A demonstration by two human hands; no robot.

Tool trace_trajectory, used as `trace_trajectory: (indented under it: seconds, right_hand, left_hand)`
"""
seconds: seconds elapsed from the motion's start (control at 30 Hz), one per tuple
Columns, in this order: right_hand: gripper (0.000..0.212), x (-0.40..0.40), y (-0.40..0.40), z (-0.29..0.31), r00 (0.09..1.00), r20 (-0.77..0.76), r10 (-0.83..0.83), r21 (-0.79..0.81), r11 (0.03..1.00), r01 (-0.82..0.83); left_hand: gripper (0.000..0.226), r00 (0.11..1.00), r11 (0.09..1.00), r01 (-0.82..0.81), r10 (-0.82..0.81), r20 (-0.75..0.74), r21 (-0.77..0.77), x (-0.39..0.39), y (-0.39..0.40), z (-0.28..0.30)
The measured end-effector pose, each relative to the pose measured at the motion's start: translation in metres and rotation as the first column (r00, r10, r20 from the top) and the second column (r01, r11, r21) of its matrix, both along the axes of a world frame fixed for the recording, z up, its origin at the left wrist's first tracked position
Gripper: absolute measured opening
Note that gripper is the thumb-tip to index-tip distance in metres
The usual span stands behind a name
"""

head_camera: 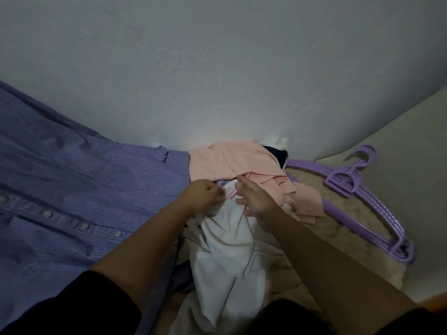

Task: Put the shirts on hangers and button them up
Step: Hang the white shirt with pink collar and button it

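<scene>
We are picking the next shirt: left hand (205,193) pinches the white shirt (225,252), right hand (255,201) hovers open; a purple hanger (348,209) comes next.

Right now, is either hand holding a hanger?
No, the purple hangers lie untouched to the right, while both hands work at the shirt pile.

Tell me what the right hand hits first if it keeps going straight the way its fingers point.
The right hand points up and away toward the wall. Its fingertips are already at the edge of the pink shirt, so that fabric likely comes first, though depth is hard to judge from one view.
</scene>
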State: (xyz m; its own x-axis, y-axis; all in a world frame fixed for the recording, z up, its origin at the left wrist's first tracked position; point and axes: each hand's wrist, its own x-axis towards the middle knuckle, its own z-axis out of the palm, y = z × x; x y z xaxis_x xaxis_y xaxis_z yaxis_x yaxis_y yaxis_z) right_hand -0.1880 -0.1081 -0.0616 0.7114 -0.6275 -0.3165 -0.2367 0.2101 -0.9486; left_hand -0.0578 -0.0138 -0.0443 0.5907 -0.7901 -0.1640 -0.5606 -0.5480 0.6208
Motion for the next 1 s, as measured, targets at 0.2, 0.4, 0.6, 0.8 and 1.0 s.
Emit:
trace_trajectory:
  seconds: [0.2,0.4,0.6,0.8,1.0]
  right_hand:
    - [0.035,-0.008,0.01,0.029,0.963,0.216,-0.163,0.43,0.901,0.056]
    - [0.034,-0.025,0.014,0.082,0.92,0.313,-0.237,0.503,0.863,0.051]
    - [0.032,-0.057,0.013,0.15,0.916,0.375,-0.145,0.351,0.936,0.004]
    - [0.04,-0.1,0.013,0.212,0.878,0.478,0.016,0.245,0.958,-0.151]
    - [0.036,-0.157,-0.003,0.27,0.862,0.504,0.061,0.089,0.989,-0.122]
  left_hand:
    - [0.025,0.939,0.987,-0.126,0.086,-0.334,-0.099,-0.012,0.011,0.044]
    - [0.039,0.793,0.952,-0.127,-0.071,-0.604,-0.278,-0.03,0.014,0.092]
    - [0.033,0.718,0.914,-0.176,-0.136,-0.683,-0.366,-0.043,0.015,0.142]
    - [0.023,0.851,0.861,-0.033,-0.242,-0.466,-0.507,-0.075,-0.006,0.191]
    - [0.025,0.591,0.837,0.176,-0.511,-0.625,-0.518,-0.124,-0.034,0.222]
